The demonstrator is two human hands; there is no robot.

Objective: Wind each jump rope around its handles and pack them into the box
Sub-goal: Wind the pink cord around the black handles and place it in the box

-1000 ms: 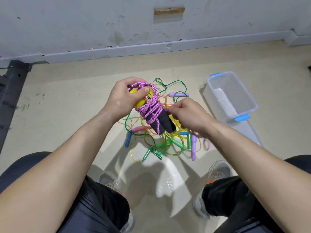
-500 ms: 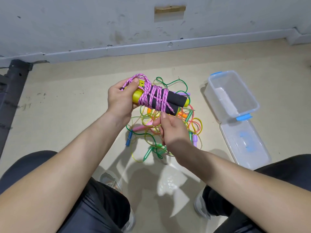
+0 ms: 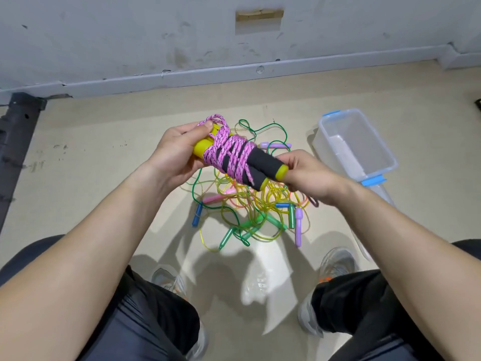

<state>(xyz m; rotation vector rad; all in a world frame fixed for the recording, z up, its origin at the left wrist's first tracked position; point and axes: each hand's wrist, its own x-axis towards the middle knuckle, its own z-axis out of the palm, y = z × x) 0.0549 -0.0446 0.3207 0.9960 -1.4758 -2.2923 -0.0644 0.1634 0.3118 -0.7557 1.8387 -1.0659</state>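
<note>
A pink braided jump rope [image 3: 231, 156] is wound around its two black foam handles with yellow ends, held above the floor. My left hand [image 3: 177, 155] grips the upper yellow end, thumb pressing the rope loop there. My right hand [image 3: 307, 175] holds the lower yellow-capped end of the handles. Below lies a tangled pile of thin jump ropes [image 3: 250, 204], green and yellow cords with blue, green, purple and pink handles. The clear plastic box [image 3: 364, 142] with blue clips stands open on the floor to the right.
The box's lid [image 3: 382, 194] lies against its near side. My two shoes [image 3: 335, 264] and knees are at the bottom of the view. A dark metal frame [image 3: 15, 131] stands at the left by the grey wall.
My right hand left the underside of the bundle and moved right to take its lower end. The wound bundle tilted so that end points down and right.
</note>
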